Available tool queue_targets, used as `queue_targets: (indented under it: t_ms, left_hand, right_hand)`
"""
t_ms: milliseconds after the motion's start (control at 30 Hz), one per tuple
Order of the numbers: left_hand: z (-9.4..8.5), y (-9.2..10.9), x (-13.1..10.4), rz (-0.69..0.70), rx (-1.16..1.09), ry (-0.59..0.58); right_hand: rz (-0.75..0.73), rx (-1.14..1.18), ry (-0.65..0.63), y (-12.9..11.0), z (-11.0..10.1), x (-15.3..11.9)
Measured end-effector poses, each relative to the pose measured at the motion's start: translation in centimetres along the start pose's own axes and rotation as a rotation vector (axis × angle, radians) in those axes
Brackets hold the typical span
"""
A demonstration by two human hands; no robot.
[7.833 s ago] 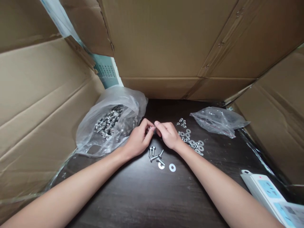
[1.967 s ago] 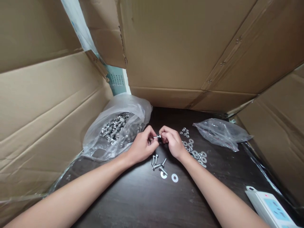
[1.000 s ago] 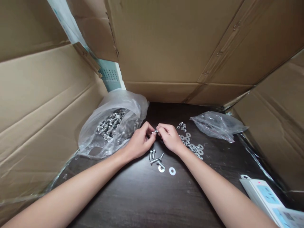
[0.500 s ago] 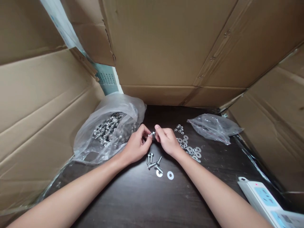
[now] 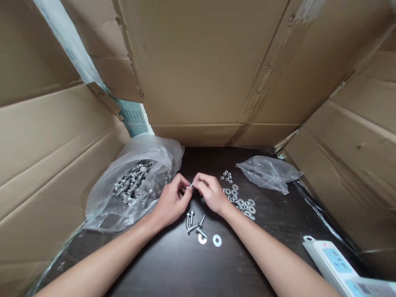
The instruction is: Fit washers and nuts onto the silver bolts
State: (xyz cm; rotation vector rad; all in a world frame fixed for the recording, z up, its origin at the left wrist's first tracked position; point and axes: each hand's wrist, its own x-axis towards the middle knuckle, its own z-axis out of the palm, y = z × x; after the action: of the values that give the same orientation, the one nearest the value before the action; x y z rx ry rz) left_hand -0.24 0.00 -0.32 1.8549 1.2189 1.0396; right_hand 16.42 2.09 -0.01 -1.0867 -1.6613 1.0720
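My left hand (image 5: 175,198) and my right hand (image 5: 210,192) meet above the dark table, both pinching one small metal bolt (image 5: 191,185) between their fingertips. Whether a nut or washer sits on it is too small to tell. Just below the hands lie several loose bolts (image 5: 192,227), with one flat washer (image 5: 202,239) partly under a bolt and another washer (image 5: 217,240) beside it. Right of my right hand are a group of nuts (image 5: 228,177) and a pile of washers and other hardware (image 5: 244,204).
An open plastic bag (image 5: 105,198) full of bolts stands at the left. A flatter clear bag (image 5: 269,171) lies at the back right. At the lower right is a white power strip (image 5: 320,255). Cardboard walls (image 5: 201,62) enclose the dark table (image 5: 173,264).
The whole view has shifted, so the table items appear lower and further left. The fingers of my right hand have closed in around the bolt, nearer my left fingertips.
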Motion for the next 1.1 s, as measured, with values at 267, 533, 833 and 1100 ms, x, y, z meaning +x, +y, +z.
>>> queue_targets:
  t_ms: [267,533,833,1100]
  left_hand:
    - [-0.03,0.08,0.11,-0.004,0.027,-0.028]
    - [0.04,-0.37,0.21,-0.024,0.027,-0.009]
    - [0.06,-0.52,0.18,-0.023,-0.033,-0.012]
    - [0.14,-0.35,0.13,-0.031,-0.088,-0.005]
  right_hand:
    - [-0.045,0.042,0.009,0.22,0.01,0.04]
    - [-0.088,0.129,0.032,0.41,-0.13,0.11]
    - [-0.086,0.206,0.055,0.69,-0.16,0.32]
    - [-0.019,0.221,0.002,0.79,-0.12,0.22]
